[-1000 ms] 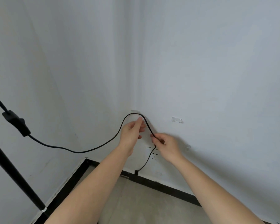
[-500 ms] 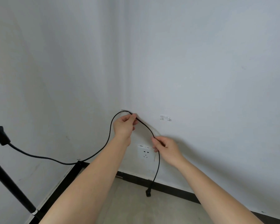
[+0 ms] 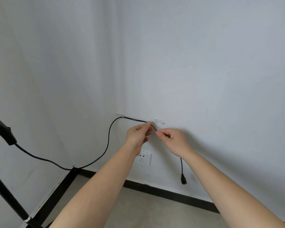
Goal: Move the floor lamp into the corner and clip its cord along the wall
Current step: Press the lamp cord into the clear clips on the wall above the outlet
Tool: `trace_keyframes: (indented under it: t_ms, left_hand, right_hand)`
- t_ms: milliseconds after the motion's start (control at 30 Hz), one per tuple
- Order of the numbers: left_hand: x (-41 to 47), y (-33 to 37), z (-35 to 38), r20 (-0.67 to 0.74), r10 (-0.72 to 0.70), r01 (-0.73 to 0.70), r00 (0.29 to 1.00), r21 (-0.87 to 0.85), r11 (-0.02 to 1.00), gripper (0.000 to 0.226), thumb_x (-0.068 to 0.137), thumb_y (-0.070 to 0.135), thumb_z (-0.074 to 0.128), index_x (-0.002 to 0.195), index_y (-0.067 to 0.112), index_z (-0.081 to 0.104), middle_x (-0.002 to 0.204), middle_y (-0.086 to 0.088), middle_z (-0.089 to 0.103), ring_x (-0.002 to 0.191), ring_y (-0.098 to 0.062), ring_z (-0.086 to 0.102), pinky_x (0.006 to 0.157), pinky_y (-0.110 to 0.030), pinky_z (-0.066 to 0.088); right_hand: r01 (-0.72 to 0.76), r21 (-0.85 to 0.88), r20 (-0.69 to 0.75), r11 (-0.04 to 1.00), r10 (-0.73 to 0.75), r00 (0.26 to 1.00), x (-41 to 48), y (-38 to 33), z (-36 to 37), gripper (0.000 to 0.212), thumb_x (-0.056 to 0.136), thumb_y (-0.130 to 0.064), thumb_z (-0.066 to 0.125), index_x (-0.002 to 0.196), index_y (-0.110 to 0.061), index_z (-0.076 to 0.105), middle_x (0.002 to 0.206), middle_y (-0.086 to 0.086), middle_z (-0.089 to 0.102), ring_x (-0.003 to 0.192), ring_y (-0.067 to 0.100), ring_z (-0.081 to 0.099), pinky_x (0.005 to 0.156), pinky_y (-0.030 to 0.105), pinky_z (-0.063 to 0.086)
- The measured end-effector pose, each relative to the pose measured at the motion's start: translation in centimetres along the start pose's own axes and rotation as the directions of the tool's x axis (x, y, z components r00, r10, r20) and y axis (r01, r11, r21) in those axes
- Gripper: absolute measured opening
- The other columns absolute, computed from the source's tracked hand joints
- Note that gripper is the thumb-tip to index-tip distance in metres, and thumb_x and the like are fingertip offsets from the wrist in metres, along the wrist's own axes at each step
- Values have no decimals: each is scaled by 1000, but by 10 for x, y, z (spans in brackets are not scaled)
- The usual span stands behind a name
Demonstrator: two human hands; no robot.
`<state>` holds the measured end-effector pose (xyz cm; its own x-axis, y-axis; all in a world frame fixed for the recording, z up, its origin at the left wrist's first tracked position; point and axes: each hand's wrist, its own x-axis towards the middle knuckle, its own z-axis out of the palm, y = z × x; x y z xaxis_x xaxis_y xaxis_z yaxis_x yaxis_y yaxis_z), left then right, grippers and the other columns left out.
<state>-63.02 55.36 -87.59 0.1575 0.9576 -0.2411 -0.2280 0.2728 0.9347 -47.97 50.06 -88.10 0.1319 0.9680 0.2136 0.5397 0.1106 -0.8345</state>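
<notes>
A thin black lamp cord runs from an inline switch at the far left, sags low, then climbs into a clear clip on the wall by the corner. From there it runs right to my left hand, which pinches it just left of a second clear clip. My right hand pinches the cord a little further along. The cord's end hangs below with its black plug free. The lamp's black pole slants across the lower left.
A white wall socket sits below my hands, partly behind my left forearm. Black skirting runs along both walls above a beige floor. The room corner lies left of the first clip.
The cord now sits in the corner clip. Both hands have slid right along it and now hold it beside the second clip. The plug hangs further right.
</notes>
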Motion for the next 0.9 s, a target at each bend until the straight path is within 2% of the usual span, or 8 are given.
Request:
trace_keyframes:
  t_ms: [100, 167, 233, 300, 400, 567, 767, 900]
  left_hand:
    - [3, 7, 6, -27, -20, 19, 999, -55, 998, 16, 85, 24, 77, 80, 10, 72, 79, -3, 74, 70, -12, 67, 66, -26, 50]
    - [3, 8, 10, -38, -40, 36, 998, -100, 994, 15, 85, 20, 78, 79, 8, 72, 74, -2, 74, 63, -11, 66, 59, -23, 51]
    - [3, 8, 15, -58, -63, 54, 996, -146, 988, 15, 86, 18, 76, 78, 6, 71, 70, -3, 72, 58, -10, 64, 53, -20, 51]
    - [2, 7, 20, -71, -88, 73, 994, -195, 978, 15, 88, 16, 74, 79, 5, 70, 69, -4, 71, 54, -10, 62, 50, -20, 53]
    - [1, 5, 27, -66, -123, 100, 990, -281, 954, 14, 90, 15, 72, 85, 1, 68, 65, -6, 71, 51, -12, 63, 50, -22, 56]
    - [-1, 3, 31, -56, -161, 132, 985, -347, 928, 18, 90, 15, 72, 84, -2, 68, 60, -6, 71, 49, -14, 66, 52, -24, 58]
    - [-1, 8, 35, -44, -219, 180, 975, -429, 885, 15, 91, 9, 70, 86, -5, 67, 75, -14, 70, 58, -20, 70, 52, -24, 59]
    - [0, 8, 32, -22, -227, 202, 974, -384, 901, 12, 90, 8, 70, 85, -3, 68, 69, -10, 67, 53, -17, 65, 50, -24, 58]
  right_hand:
    - [4, -42, 38, 999, -2, 999, -1, 1, -6, 22, 95, -34, 60, 90, -21, 76, 59, -9, 44, 53, 8, 33, 51, 22, 30]
    - [-9, -63, 21, 998, 10, 1000, -2, 0, -12, 23, 94, -35, 61, 93, -17, 75, 60, -14, 54, 49, 4, 40, 51, 17, 34]
    - [-29, -94, -30, 995, 27, 999, -2, -2, -19, 16, 91, -35, 65, 96, -24, 77, 76, -16, 70, 60, -5, 57, 62, 13, 42]
    - [-23, -156, -73, 988, 12, 997, -1, -6, -27, 13, 89, -33, 68, 96, -26, 77, 85, -17, 73, 76, -7, 63, 72, 13, 45]
    - [65, -310, -106, 949, -102, 989, 2, -17, -35, 11, 89, -28, 68, 92, -25, 77, 85, -16, 73, 77, -3, 62, 71, 6, 41]
    - [170, -501, -119, 849, -262, 958, 9, -33, -41, 13, 88, -28, 64, 89, -24, 77, 77, -6, 68, 76, 14, 64, 71, 29, 51]
    - [183, -576, -156, 797, -326, 932, 16, -41, -38, 15, 87, -25, 64, 90, -19, 77, 80, 1, 69, 77, 20, 66, 68, 32, 53]
    - [176, -639, -147, 749, -344, 928, 17, -42, -35, 15, 88, -23, 62, 87, -18, 77, 78, 2, 67, 73, 24, 64, 60, 31, 50]
